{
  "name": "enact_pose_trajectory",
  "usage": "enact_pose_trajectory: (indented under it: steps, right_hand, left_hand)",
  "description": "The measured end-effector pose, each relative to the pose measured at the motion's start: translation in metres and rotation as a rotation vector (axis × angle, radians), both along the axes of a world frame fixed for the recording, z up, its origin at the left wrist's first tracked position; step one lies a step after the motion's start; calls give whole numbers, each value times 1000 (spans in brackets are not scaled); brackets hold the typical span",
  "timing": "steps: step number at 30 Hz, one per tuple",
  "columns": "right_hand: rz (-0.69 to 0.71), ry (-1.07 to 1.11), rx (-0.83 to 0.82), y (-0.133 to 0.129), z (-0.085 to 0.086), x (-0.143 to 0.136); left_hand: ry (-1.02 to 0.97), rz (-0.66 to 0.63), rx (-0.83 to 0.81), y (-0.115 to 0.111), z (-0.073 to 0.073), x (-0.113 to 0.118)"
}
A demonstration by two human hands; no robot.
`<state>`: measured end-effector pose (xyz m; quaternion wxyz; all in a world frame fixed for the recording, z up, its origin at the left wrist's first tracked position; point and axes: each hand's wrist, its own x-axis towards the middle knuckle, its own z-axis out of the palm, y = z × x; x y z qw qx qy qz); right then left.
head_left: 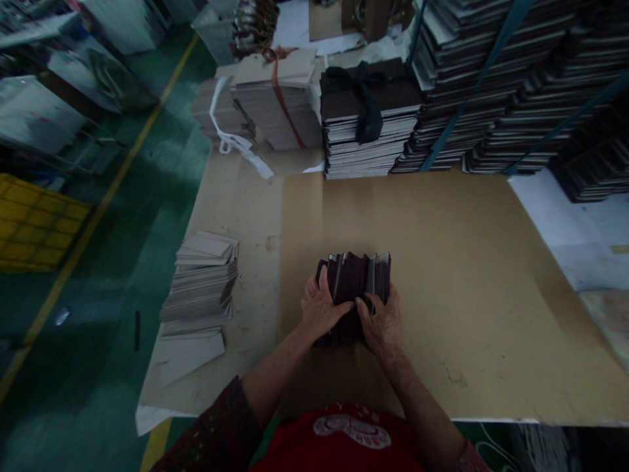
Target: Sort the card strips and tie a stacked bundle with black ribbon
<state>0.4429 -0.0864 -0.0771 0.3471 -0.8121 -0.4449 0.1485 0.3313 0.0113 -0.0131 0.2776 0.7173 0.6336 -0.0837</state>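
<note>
Red garment (354, 455); dark pieces (350, 278) (bunched) between both hands' fingers (324, 280).

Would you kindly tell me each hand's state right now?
Left hand: holding the dark stack, left side.
Right hand: holding the dark stack, right side.

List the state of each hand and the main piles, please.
Left hand: holding
Right hand: holding
Dark maroon flat pieces: held, bunched
Pale-grey rectangular cards: untied, slanted
White-banded grey bundle: tied
Red-strapped beige rectangular bundle: tied
Black-banded brown board bundle: tied
Tall dark board stacks: blue-strapped
</note>
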Motion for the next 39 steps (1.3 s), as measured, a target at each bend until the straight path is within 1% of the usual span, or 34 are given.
enact_pose_trajectory:
  steps: [10, 21, 30, 34, 39]
  right_hand:
    - [-29, -26, -70, 1, 1, 0]
    - [-21, -42, -43, 0, 0, 1]
    - [-26, -45, -53, 1, 1, 0]
    - [-34, -73, -2, 0, 3, -1]
    - [2, -55, 90, -1, 4, -1]
  left_hand:
    - [-8, 5, -2, -1, -1, -1]
    - [-14, 13, -7, -1, -2, -2]
    - [-30, 20, -4, 1, -3, -2]
    - [-21, 14, -17, 1, -3, -3]
    - [-26, 16, -21, 1, -1, -3]
